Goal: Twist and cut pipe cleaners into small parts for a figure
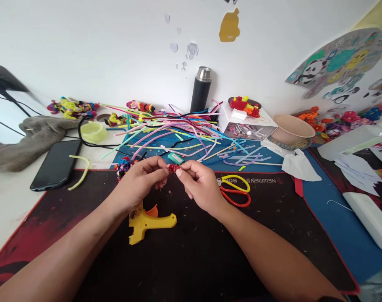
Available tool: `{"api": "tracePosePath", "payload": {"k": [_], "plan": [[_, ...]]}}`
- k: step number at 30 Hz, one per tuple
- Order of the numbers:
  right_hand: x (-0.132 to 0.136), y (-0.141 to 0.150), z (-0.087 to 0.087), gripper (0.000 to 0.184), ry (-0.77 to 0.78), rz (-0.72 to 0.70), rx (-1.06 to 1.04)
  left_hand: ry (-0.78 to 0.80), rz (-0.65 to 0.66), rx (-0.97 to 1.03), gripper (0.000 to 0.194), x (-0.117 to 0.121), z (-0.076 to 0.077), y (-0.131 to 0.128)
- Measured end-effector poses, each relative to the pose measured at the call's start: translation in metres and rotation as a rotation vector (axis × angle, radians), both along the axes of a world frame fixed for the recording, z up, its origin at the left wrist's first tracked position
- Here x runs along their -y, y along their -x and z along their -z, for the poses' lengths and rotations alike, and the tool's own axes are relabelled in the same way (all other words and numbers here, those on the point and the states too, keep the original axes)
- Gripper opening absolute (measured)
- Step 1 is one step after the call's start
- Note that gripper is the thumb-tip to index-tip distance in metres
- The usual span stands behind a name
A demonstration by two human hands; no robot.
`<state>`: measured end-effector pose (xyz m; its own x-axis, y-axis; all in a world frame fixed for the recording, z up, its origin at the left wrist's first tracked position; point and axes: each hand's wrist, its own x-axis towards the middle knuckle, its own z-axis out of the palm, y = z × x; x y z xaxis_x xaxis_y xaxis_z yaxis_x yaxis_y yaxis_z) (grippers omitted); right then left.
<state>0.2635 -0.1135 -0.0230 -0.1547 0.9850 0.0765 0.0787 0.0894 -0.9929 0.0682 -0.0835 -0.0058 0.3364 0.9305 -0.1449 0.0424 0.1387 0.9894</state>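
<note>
Forearms (263,247): bare, slanting in from the near left and near right, converging mid-scene.
Left hand (147,178): wrist angled inward, fingers curled, thumb and index pinched on the left end of the red piece (173,168).
Right hand (200,184): mirrors that pose, thumb and index clamped on the right end.
Red piece: short, fuzzy, glittering, held between both sets of fingertips over the far part of the mat (203,260); fingers hide its full shape.
Mat: dark, flat, red-edged, flecked with scraps.
Yellow tool (156,222): hard plastic with an orange trigger, partly covered by the left wrist.
Scissors (236,191): yellow and red looped handles just right of the right hand, which blocks the blades.
Fuzzy stems (172,130): long, bendy, many-coloured, heaped beyond the hands.
Phone (55,165): black slab, far left.
Flask (200,92): black, metal-capped, upright by the wall.
Box (247,121): white, right of the flask, carrying a red-and-yellow figure (244,105).
Bowl (291,128): beige, round, farther right.
</note>
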Motion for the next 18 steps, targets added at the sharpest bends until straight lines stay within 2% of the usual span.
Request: {"api": "tracePosePath", "payload": {"k": [8,18], "plan": [[0.0012,-0.0003,-0.0033,0.028,0.000,0.004,-0.008,0.017,0.066,0.042,0.038,0.0002,-0.0058,0.0014],[0.0012,0.0002,0.0013,0.026,-0.036,0.010,0.056,-0.087,0.114,-0.066,0.035,-0.0014,-0.0054,0.0043]]}}
